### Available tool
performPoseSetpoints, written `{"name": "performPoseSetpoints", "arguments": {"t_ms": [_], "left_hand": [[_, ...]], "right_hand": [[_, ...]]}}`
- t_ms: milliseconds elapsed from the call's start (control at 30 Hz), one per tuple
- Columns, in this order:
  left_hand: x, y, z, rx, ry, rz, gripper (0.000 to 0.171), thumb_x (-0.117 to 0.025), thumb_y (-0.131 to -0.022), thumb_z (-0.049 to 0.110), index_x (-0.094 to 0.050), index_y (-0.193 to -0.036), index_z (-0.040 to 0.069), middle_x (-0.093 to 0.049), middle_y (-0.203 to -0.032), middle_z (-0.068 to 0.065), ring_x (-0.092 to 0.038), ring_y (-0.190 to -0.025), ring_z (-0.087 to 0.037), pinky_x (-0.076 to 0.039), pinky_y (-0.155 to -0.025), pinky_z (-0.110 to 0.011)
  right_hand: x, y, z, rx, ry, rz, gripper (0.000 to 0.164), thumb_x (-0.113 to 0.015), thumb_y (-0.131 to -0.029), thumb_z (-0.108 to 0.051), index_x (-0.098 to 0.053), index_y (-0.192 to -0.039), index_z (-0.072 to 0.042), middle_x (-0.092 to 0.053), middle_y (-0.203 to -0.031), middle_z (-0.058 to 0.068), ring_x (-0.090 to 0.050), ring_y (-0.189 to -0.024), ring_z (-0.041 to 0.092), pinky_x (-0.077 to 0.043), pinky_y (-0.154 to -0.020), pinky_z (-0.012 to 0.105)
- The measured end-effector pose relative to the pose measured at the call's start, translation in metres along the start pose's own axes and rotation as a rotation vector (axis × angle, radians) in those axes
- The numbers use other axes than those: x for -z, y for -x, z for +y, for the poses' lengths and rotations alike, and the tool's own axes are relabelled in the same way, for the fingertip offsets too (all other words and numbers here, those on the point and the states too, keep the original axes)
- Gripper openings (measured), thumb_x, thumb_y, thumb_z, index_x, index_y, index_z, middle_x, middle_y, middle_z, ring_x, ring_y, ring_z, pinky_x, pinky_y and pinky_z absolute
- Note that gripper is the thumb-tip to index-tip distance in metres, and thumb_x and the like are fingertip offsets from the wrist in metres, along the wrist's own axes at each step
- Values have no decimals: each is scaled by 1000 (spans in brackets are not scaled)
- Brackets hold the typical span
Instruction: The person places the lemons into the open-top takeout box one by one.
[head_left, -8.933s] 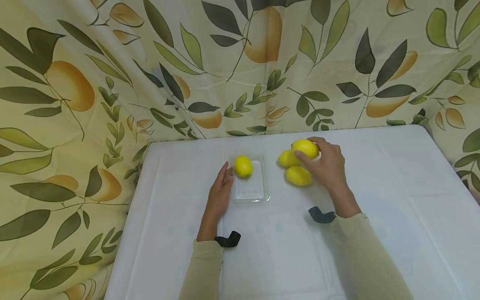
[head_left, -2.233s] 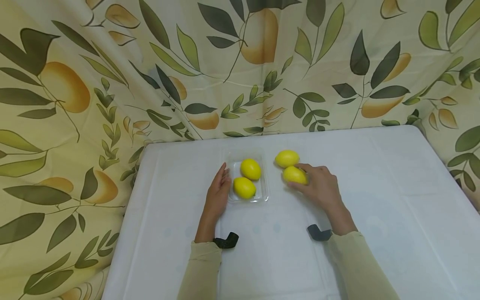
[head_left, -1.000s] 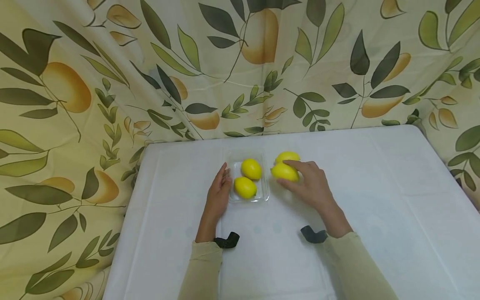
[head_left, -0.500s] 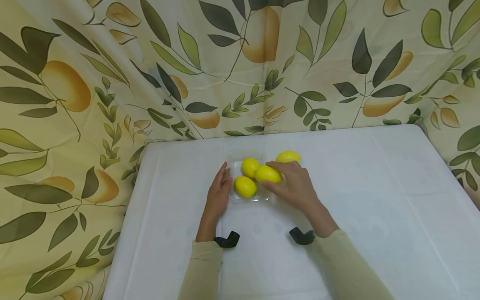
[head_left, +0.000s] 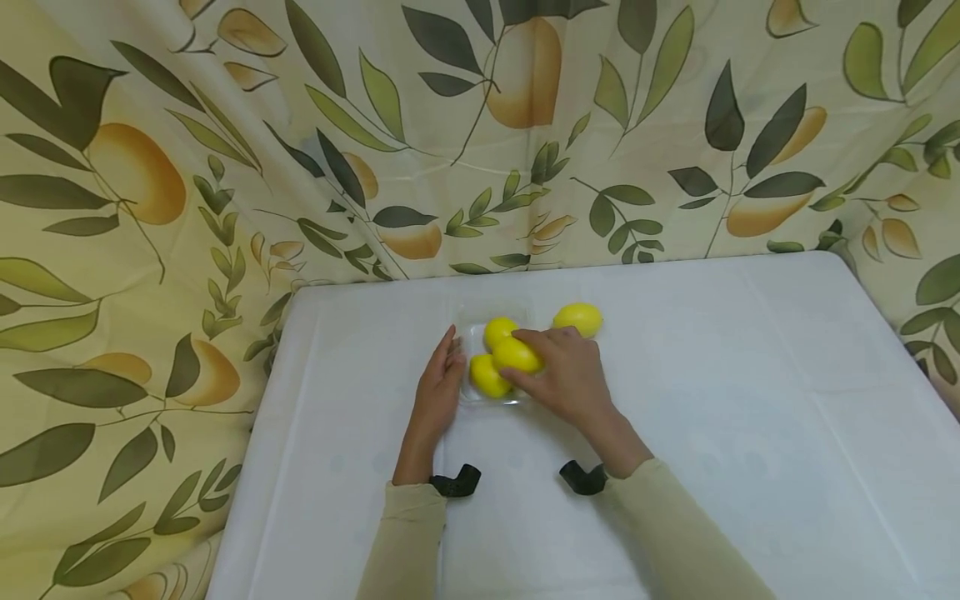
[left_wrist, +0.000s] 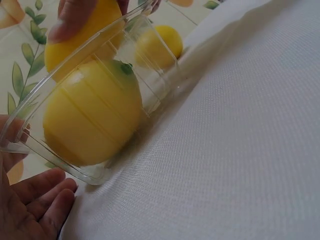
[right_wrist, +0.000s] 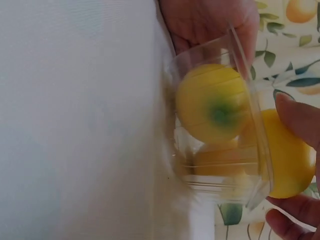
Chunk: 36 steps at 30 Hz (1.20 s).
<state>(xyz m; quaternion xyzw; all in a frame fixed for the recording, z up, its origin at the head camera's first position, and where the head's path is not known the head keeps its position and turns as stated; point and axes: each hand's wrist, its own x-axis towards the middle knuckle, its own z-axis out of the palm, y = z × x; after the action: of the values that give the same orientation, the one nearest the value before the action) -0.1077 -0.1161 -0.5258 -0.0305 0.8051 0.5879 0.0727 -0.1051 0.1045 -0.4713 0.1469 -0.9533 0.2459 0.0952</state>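
White worktop [head_left: 750, 417]: clear container [head_left: 510, 402] near far edge, left of middle; filling looks about half done, we judge. Right grip [head_left: 573, 375] pinching held lemon [head_left: 516, 354] over container, not yet set down. Left grip [head_left: 441, 379] released, fingers straight along container's side facing worktop's left edge. Done: far lemon [head_left: 498, 332], near lemon [head_left: 487, 377] inside. Left: held lemon, plus loose lemon [head_left: 577, 318] near far edge's middle. We count one worktop, one container, two grips, four lemons.
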Motion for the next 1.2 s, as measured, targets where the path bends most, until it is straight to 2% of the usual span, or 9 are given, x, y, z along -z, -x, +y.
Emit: {"name": "performPoseSetpoints", "arguments": {"t_ms": [233, 500, 767, 967, 1133, 1200], "left_hand": [[-1, 0, 0, -8, 7, 2, 52, -44, -108, 38, -32, -158, 44, -47, -156, 10, -47, -143, -19, -36, -121, -49], [-1, 1, 1, -10, 8, 10, 52, -45, -108, 36, -32, -158, 43, -48, -155, 9, -47, -142, -19, -37, -120, -48], [-1, 0, -1, -17, 2, 14, 52, -44, -108, 36, -31, -158, 44, -47, -156, 8, -48, -142, -19, -37, -120, -49], [-1, 0, 0, -26, 11, 8, 52, -45, -108, 34, -32, -158, 43, -48, -156, 7, -48, -142, -19, -37, -121, -47], [-1, 0, 0, -23, 8, 7, 52, -45, -108, 34, -32, -158, 43, -48, -156, 8, -48, -142, -18, -36, -121, -47], [-1, 0, 0, -21, 5, 6, 52, -45, -108, 34, -32, -158, 43, -48, -155, 8, -48, -142, -18, -36, -121, -47]], "right_hand": [[-9, 2, -3, -3, 37, 34, 68, -75, -81, -66, -68, -133, -23, -74, -115, 8, -59, -104, 31, -45, -78, 50], [-6, 6, -3, -12, 34, 46, 44, -55, -101, -52, -70, -131, -23, -74, -118, 7, -59, -111, 32, -45, -80, 53], [-7, 7, -2, -19, 7, 48, 52, -70, -90, -56, -70, -126, -18, -73, -122, 7, -58, -113, 33, -45, -81, 53], [-10, 7, -1, 34, 42, 37, 51, -68, -92, -54, -67, -135, -26, -71, -124, 7, -57, -116, 34, -46, -82, 55], [-10, 7, -1, 58, 59, 32, 52, -70, -92, -53, -67, -133, -22, -72, -127, 3, -57, -118, 35, -46, -82, 57], [-10, 7, -1, 59, 70, 11, 52, -70, -92, -53, -66, -135, -24, -72, -128, 2, -56, -119, 35, -46, -82, 56]]}}
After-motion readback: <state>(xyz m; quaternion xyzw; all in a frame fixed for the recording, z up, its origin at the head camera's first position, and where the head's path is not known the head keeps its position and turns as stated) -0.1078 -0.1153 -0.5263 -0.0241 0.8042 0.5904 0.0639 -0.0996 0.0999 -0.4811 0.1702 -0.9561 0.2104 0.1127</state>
